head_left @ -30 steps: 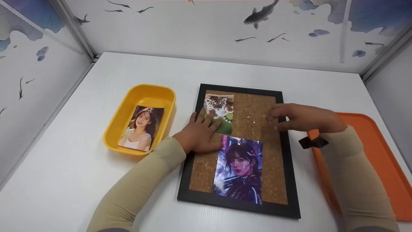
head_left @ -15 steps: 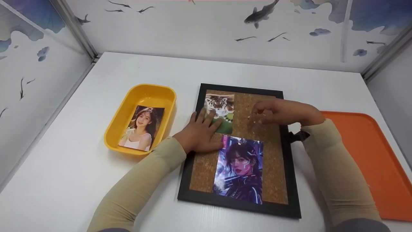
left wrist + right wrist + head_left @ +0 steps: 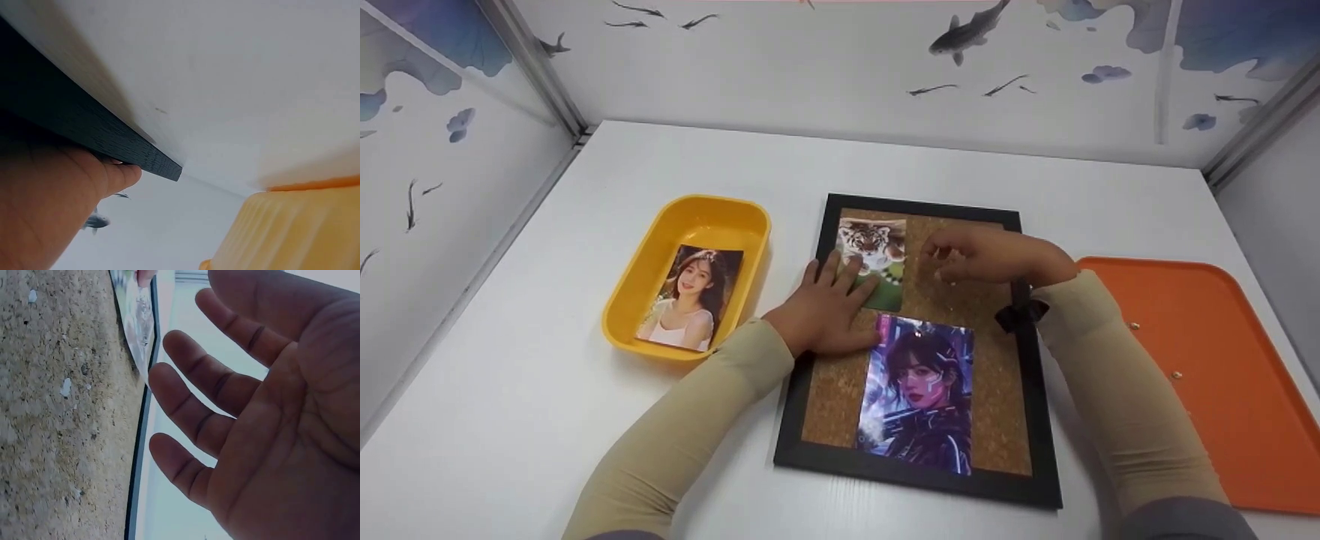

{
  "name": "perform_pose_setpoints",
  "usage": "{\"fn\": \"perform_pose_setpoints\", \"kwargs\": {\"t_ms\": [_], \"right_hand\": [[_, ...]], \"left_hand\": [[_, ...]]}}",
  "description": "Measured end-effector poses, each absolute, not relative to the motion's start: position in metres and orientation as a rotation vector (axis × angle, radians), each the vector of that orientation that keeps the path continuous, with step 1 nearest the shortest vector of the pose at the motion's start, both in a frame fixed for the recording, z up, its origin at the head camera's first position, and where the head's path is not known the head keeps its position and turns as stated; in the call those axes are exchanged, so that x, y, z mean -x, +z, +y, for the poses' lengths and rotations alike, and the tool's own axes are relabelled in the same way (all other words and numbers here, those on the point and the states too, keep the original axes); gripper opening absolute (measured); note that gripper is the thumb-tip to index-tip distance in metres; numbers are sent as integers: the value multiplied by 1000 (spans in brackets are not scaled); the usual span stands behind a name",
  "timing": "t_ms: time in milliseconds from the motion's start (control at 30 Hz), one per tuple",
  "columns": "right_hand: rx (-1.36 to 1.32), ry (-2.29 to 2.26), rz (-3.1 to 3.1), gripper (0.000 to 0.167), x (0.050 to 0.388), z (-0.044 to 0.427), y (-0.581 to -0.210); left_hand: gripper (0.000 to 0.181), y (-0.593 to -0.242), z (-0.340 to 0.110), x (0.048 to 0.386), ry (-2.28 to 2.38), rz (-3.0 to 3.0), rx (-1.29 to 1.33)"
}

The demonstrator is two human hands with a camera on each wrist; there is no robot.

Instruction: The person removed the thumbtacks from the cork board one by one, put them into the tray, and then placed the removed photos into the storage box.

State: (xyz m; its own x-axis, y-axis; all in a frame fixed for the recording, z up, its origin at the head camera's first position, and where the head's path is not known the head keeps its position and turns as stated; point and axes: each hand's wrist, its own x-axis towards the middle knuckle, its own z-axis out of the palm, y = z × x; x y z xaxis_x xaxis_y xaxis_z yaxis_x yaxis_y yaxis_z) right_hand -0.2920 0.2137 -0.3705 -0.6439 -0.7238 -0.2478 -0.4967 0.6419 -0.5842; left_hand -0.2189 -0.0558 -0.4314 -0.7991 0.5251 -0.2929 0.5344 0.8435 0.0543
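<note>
A tiger photo (image 3: 877,236) lies at the upper left of a black-framed cork board (image 3: 836,390). My left hand (image 3: 829,315) is spread over its lower part, fingers straight, the heel over the frame's left side. Below it lies a purple portrait print (image 3: 915,397) with a small shiny pin near its top. My right hand (image 3: 979,255) hovers over the cork just right of the tiger photo. In the right wrist view its fingers (image 3: 191,405) are bent and apart, the thumb close to the index fingertip. Anything between those two is hidden.
A yellow tray (image 3: 619,315) with a portrait photo (image 3: 690,300) stands left of the board. On the right, an orange tray (image 3: 1252,420) bears small pins (image 3: 1177,375), partly behind my right sleeve. White panels rise behind.
My right hand has moved left across the cork, from the board's right side to beside the tiger photo. Pins on the orange tray have come into view. The left hand stays put.
</note>
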Motion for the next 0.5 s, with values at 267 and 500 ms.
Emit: {"fn": "perform_pose_setpoints", "kwargs": {"t_ms": [267,500], "right_hand": [[1074,-629,2378,23,301,199,-380],[954,-585,2463,19,304,190,-383]], "left_hand": [[91,-431,-57,217,-26,2733,-814],[93,-430,-57,217,-27,2730,-817]]}}
